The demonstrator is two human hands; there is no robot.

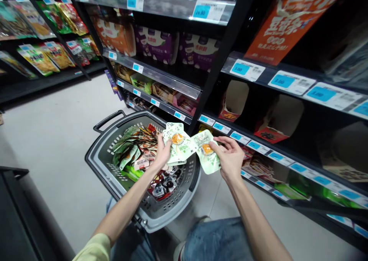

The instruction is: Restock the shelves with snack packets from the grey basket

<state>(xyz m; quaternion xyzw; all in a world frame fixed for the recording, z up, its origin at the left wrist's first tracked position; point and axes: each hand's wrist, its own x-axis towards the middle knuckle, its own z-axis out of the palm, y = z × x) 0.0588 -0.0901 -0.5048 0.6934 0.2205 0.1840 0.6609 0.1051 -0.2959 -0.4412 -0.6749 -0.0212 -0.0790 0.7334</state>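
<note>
My left hand (163, 150) grips a small stack of pale green snack packets (181, 148) with an orange round picture on the front, held over the basket's right side. Between the thumb and fingers of my right hand (231, 155) is a single pale green snack packet (206, 153) of the same look. Its left edge meets the stack. Below my left forearm stands a grey shopping basket (178, 217) with a dark handle. Inside it lie many packets: green and brown ones (126, 148) at the left, and dark red and black ones (165, 184) nearer me.
Black shelving with blue-and-white price tags (248, 69) runs along the right, holding open red cartons (234, 100) and an orange box (283, 27). Purple multipacks (156, 42) sit on the shelf ahead. Bagged snacks (38, 58) fill the far-left rack. A dark fixture (17, 215) stands at lower left.
</note>
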